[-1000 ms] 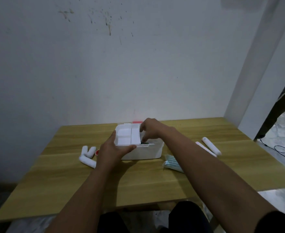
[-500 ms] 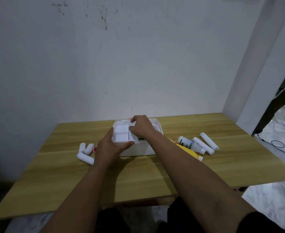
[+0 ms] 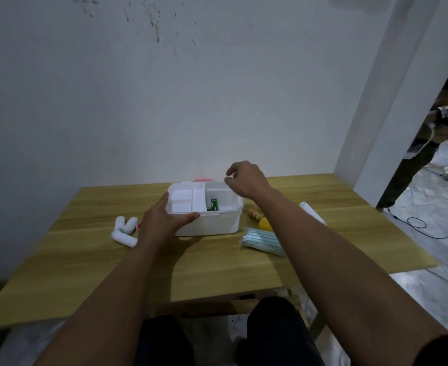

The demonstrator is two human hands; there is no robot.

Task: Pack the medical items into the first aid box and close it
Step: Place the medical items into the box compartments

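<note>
The first aid box [image 3: 207, 220] sat mid-worktop [image 3: 85, 260], its front-left corner gripped by the left hand [image 3: 164, 220]. The right hand [image 3: 246, 180] hovered above, fingers [image 3: 231, 175] loosely curled, empty; the mask pack [image 3: 264, 240] lay nearest it, long axis slanting right.

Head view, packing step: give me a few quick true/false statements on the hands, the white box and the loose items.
1. The left hand grips the near-left corner of the open white plastic first aid box. True.
2. The right hand holds a green packet. False: it hovers empty over the box's far right edge; the small green packet lies inside the box.
3. Three white gauze rolls lie on the wooden table left of the box. True.
4. The pale blue stack of face masks is packed in the box. False: it lies on the table, right of the box.
5. The box is closed. False: it is open, compartments showing.
</note>
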